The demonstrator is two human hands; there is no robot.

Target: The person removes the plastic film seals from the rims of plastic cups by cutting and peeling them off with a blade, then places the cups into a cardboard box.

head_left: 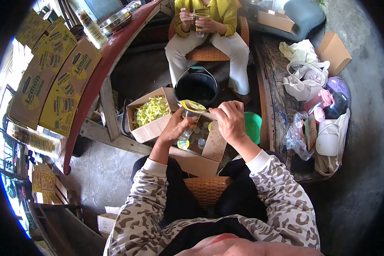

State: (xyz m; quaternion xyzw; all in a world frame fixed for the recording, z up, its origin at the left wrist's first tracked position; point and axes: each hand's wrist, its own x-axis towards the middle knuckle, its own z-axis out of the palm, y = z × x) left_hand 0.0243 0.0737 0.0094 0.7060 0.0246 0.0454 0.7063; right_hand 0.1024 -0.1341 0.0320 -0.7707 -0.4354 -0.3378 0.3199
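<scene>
My left hand [177, 127] is wrapped round a clear plastic cup [187, 133], held above an open cardboard box. A yellow-edged film lid [193, 106] covers the cup's top. At the right side of that rim, my right hand [231, 117] is closed in a pinch. A thin dark piece shows between its fingertips and the lid, too small to name. Inside the cardboard box [196, 163] below are several clear cups [202, 143], partly hidden by my hands. Behind it, another box [147, 135] holds a heap of yellow-green strips [151, 112].
A black bucket [196, 87] stands between me and a seated person [207, 25] holding a similar cup. A green basin [252, 128] sits at right. Lemon cartons [57, 81] and stacked cups [91, 30] line the red-edged table [111, 59]. Bags [305, 81] lie on the right-hand bench.
</scene>
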